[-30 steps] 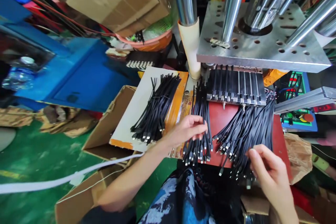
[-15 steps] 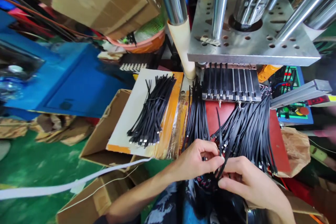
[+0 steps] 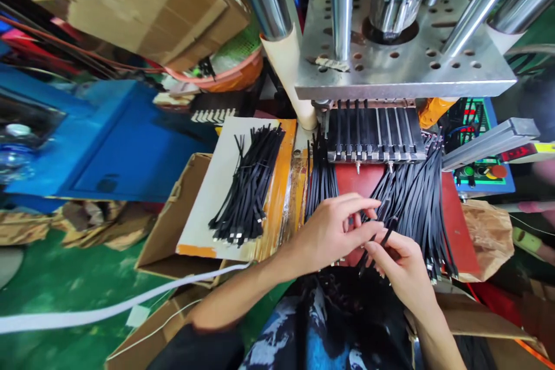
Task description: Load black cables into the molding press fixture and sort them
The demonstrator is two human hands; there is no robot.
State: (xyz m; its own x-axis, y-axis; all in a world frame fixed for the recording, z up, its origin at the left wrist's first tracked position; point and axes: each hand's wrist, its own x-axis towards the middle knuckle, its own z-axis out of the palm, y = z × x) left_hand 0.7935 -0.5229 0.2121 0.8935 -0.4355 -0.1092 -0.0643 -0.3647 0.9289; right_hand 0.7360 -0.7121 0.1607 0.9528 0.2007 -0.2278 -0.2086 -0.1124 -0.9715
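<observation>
My right hand (image 3: 401, 257) pinches a short black flat cable (image 3: 387, 235) between thumb and fingers, in front of the machine. Close beside it on the left, my left hand (image 3: 342, 228) has its index finger and thumb apart near the cable; no object shows between them. Loose black cables (image 3: 414, 202) lie spread on the red mat (image 3: 462, 231) just beyond my right hand. A narrower bunch (image 3: 321, 176) lies behind my left hand. Several cables sit in the slots of the metal fixture (image 3: 376, 134) under the press.
A thick steel press plate (image 3: 407, 78) overhangs the fixture. On the left, a bundle of black cables (image 3: 247, 188) lies on a white board (image 3: 208, 196). A control box (image 3: 488, 167) with buttons stands at the right. Open cardboard boxes (image 3: 173, 231) are below left.
Both hands have moved up and away from my lap with the cable. My left fingers have opened off it. The view has shifted slightly.
</observation>
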